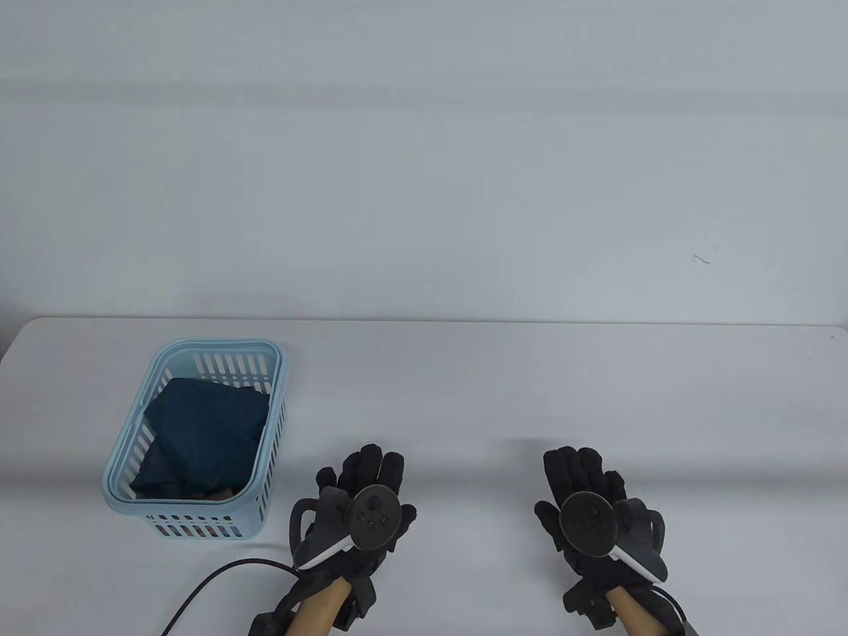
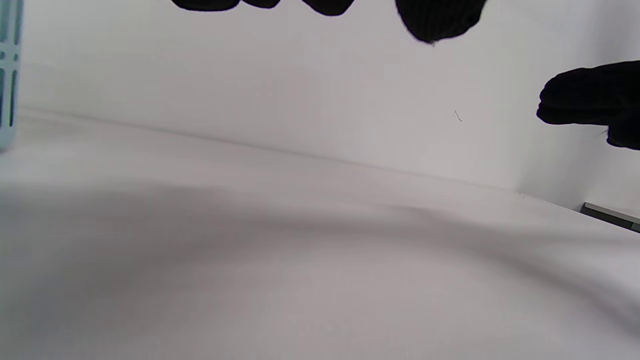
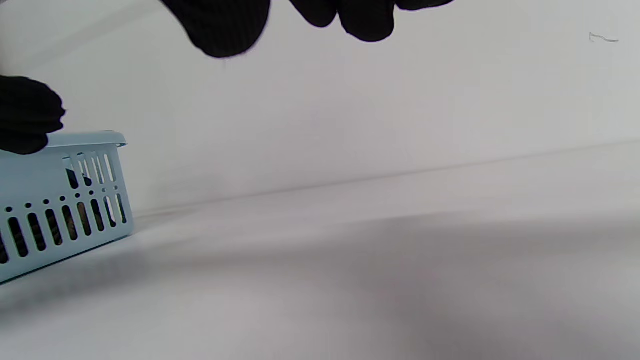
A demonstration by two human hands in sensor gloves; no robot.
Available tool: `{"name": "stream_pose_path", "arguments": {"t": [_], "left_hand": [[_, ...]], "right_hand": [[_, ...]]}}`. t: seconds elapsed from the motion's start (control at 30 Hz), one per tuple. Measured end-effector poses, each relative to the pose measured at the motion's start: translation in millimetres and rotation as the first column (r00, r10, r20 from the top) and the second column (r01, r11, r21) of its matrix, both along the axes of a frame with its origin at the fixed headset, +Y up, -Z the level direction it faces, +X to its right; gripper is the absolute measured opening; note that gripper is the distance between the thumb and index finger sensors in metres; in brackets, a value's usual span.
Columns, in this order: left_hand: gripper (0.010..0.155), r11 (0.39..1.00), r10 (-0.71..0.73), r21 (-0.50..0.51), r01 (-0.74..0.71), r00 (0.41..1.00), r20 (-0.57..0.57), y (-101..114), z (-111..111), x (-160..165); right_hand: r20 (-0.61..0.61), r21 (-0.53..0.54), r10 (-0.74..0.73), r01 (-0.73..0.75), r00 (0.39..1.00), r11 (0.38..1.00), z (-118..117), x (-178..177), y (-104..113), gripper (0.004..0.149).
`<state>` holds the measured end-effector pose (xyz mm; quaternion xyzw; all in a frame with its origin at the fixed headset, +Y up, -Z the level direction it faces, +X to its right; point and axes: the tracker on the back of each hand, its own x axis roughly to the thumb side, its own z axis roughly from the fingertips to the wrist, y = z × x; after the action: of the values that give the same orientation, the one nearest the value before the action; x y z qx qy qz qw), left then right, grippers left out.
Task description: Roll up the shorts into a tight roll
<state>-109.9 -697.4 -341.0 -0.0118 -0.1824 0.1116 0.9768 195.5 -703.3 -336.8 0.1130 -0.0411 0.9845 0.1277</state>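
Teal shorts [image 1: 202, 434] sit bunched in basket [image 1: 265, 464]; my left hand [image 1: 361, 510] and right hand [image 1: 593, 513] hover empty, fingers loose, ready to fetch.

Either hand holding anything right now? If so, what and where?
Nothing held. The left hand and right hand sit apart over the table with nothing in their fingers; the shorts lie untouched in the basket.
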Motion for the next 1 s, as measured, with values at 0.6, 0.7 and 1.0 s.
{"name": "stream_pose_path", "arguments": {"t": [0.6, 0.7, 1.0], "left_hand": [[0.072, 0.999, -0.005, -0.038, 0.006, 1.000, 0.024, -8.3, 1.2, 2.7], [0.072, 0.999, -0.005, -0.039, 0.006, 1.000, 0.027, -8.7, 1.6, 2.9], [0.072, 0.999, -0.004, -0.051, 0.006, 0.999, 0.038, -10.2, 3.0, 3.8]], "right_hand": [[-0.008, -0.041, 0.002, -0.002, 1.000, 0.999, 1.5, -1.2, -4.9, 0.071], [-0.012, -0.047, 0.007, -0.007, 1.000, 0.999, 2.1, -2.1, -5.5, 0.071], [-0.006, -0.057, 0.011, -0.012, 1.000, 0.998, 3.6, -1.0, -6.0, 0.071]]}}
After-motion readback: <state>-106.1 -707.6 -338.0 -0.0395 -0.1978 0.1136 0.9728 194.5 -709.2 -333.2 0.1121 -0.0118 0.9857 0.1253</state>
